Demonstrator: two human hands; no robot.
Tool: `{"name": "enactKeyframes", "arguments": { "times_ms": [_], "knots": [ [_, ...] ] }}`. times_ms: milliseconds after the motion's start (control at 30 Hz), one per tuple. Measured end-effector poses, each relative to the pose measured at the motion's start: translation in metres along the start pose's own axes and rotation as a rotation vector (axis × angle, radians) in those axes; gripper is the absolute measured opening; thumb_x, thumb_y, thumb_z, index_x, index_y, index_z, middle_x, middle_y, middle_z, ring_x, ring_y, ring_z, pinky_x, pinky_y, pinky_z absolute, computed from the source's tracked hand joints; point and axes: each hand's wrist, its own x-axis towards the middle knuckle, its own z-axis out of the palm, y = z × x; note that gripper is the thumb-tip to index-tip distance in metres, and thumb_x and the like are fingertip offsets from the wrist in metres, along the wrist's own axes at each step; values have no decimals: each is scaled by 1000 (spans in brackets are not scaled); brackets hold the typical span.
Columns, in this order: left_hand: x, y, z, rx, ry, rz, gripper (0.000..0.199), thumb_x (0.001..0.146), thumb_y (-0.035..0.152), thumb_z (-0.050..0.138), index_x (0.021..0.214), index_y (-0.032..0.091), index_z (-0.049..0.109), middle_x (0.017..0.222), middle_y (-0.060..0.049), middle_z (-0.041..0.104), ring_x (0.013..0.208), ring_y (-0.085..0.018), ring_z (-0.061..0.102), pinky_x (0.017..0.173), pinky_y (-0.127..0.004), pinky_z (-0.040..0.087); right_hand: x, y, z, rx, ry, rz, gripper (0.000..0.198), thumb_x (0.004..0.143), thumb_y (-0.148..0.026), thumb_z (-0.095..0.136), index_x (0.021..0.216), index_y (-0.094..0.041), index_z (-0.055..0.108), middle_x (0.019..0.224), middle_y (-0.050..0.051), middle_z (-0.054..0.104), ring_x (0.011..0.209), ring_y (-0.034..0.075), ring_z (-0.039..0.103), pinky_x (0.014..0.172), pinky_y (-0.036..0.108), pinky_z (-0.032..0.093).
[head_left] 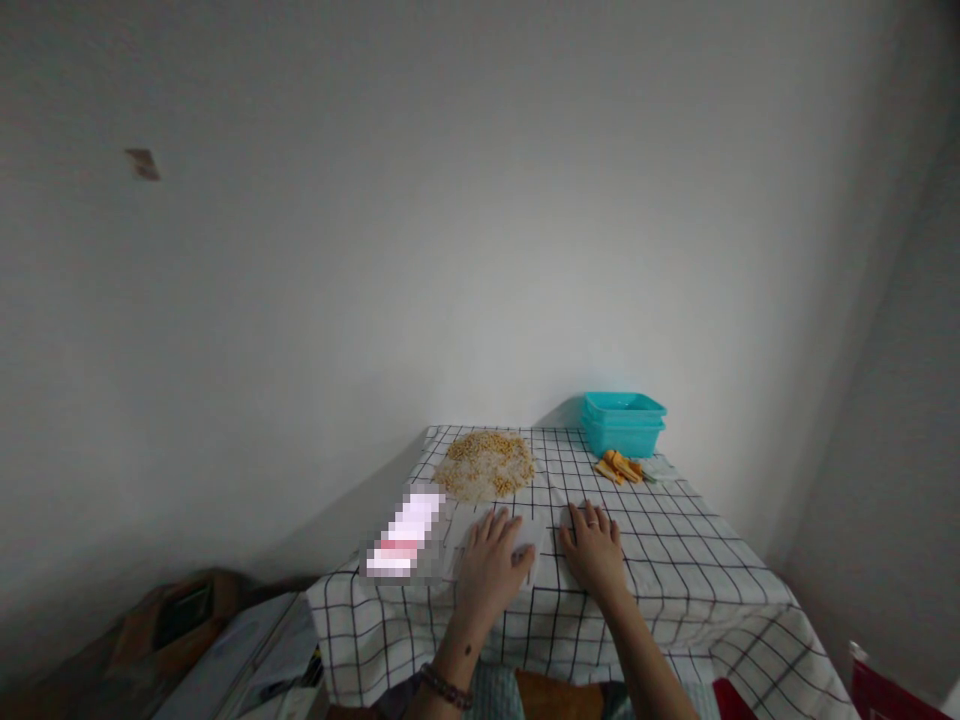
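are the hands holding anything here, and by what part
Nothing is gripped. The left hand lies flat on a clear plastic sheet on the checked tablecloth; the right hand rests flat beside it.

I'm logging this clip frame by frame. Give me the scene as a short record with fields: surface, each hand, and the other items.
surface: table under a white cloth with a black grid
left hand: flat, palm down, on a clear plastic sheet
right hand: flat, palm down on the cloth, ring on one finger
far left: pile of yellow grains
far right: stacked teal plastic tubs, orange pieces in front
near left: blurred white and pink patch, unreadable
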Motion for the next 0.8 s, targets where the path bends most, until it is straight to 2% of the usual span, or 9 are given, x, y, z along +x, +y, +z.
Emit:
{"name": "enactKeyframes", "arguments": {
  "times_ms": [800],
  "knots": [
    [0,-1,-1,22,42,13,47,89,51,37,130,31,47,140,8,31,131,-18,22,109,-40,16,-1,0,-7,10,-15,-5,49,90,-41,33,133,-20,44,142,14,40,131,31,30,104,49,16]
  ]
}}
